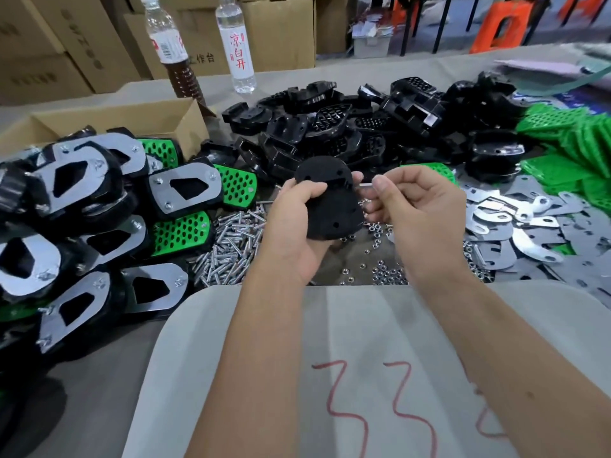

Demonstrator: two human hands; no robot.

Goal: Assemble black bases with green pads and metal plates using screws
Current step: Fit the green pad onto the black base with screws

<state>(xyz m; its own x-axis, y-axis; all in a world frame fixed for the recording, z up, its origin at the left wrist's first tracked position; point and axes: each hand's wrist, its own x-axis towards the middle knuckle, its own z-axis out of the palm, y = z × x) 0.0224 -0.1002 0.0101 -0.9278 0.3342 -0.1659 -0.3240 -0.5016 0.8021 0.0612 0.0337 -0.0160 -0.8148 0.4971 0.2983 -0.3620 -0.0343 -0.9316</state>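
My left hand [292, 223] grips a black base [330, 203] above the table's middle, its flat underside with small holes turned toward me. My right hand [416, 206] pinches a small silver screw [365, 185] between thumb and forefinger, its tip close to the base's right edge. Loose screws [228, 249] lie in a heap to the left below my hands, and small nuts [383, 272] are scattered beneath them. Bare black bases [347, 127] are piled behind. Green pads [568, 140] are stacked at the far right, with metal plates [515, 226] spread in front of them.
Finished assemblies [82, 206] with plates and green pads crowd the left side. An open cardboard box [158, 120] stands behind them, and two bottles [239, 44] stand further back. A grey cloth [330, 358] with red marks covers the near edge under my forearms.
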